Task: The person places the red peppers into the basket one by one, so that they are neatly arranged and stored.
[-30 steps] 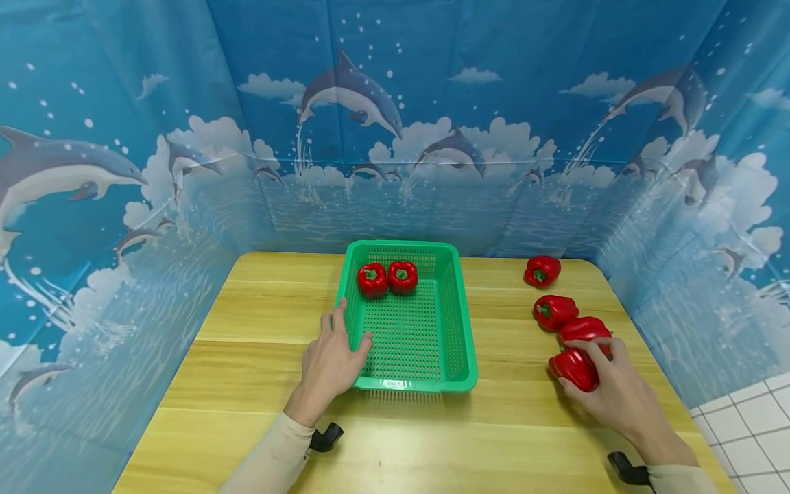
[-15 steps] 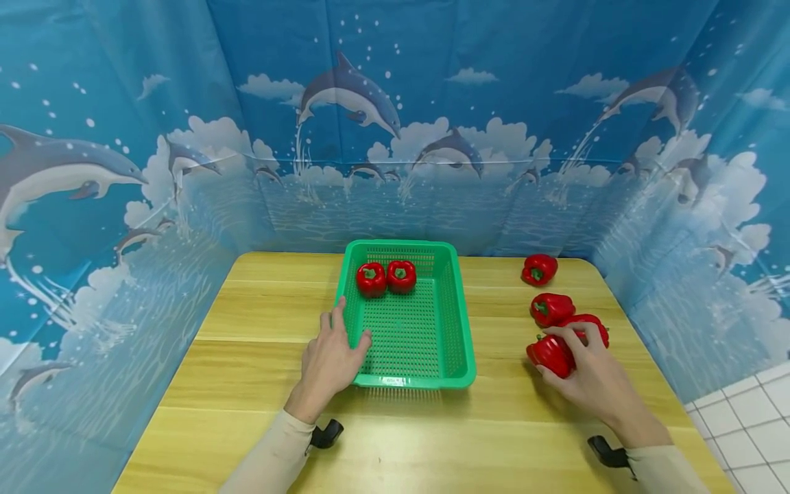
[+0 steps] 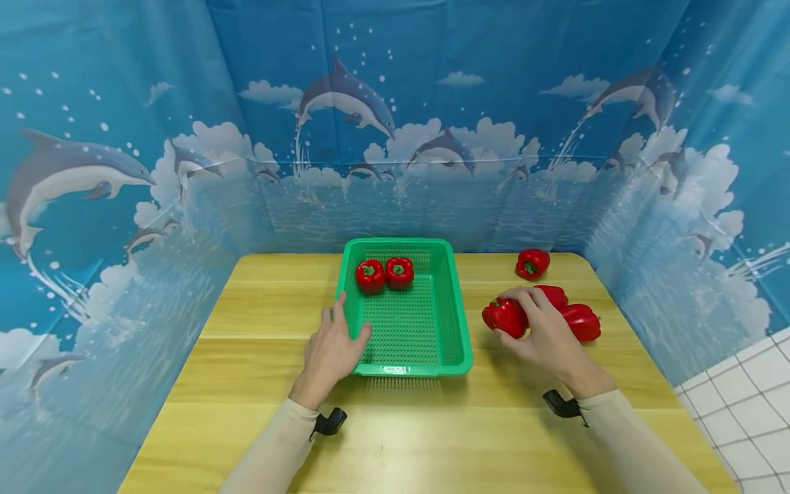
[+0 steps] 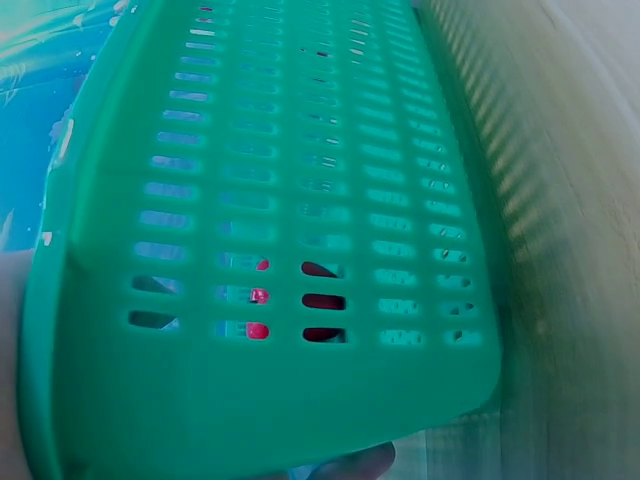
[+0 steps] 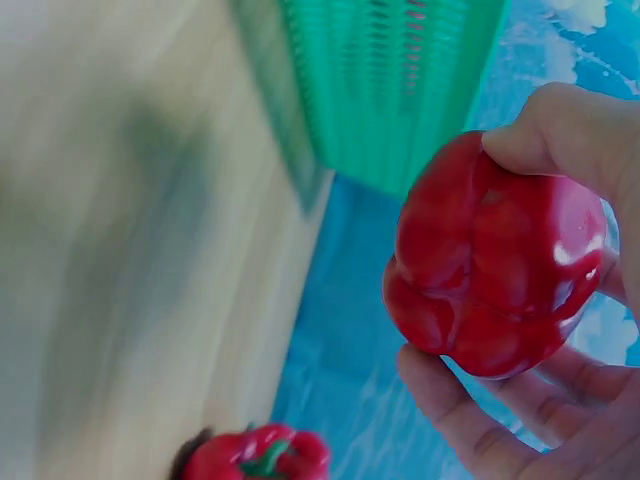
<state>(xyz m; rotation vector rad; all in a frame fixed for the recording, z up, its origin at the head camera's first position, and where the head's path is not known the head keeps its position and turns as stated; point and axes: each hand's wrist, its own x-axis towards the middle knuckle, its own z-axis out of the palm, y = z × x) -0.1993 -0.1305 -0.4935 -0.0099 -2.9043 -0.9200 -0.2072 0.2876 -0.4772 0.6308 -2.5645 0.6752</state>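
A red bell pepper [image 3: 505, 317] is held in my right hand [image 3: 543, 333], thumb on one side and fingers on the other. In the right wrist view its lobed bottom faces the camera, and the pepper [image 5: 500, 265] appears off the table. My left hand [image 3: 333, 350] grips the left rim of a green plastic basket [image 3: 458, 309], thumb over the rim and fingers outside. The left wrist view shows the basket's slotted wall [image 4: 280, 400] with a fingertip [image 4: 355, 464] at its lower end. Two red peppers, one [image 3: 370, 276] beside the other [image 3: 399, 272], sit at the basket's back left.
Right of the basket, three more red peppers lie on the wooden table [image 3: 259, 295]: one [image 3: 532, 263] near the back edge, one [image 3: 553, 295] partly hidden by my right hand, and one [image 3: 582, 322] farther right. A dolphin-print curtain [image 3: 395, 199] encloses the table's back and sides.
My right hand has carried its pepper left and away from me, from beside the other peppers toward the basket. The left hand stays at the basket's rim. The head view has shifted slightly.
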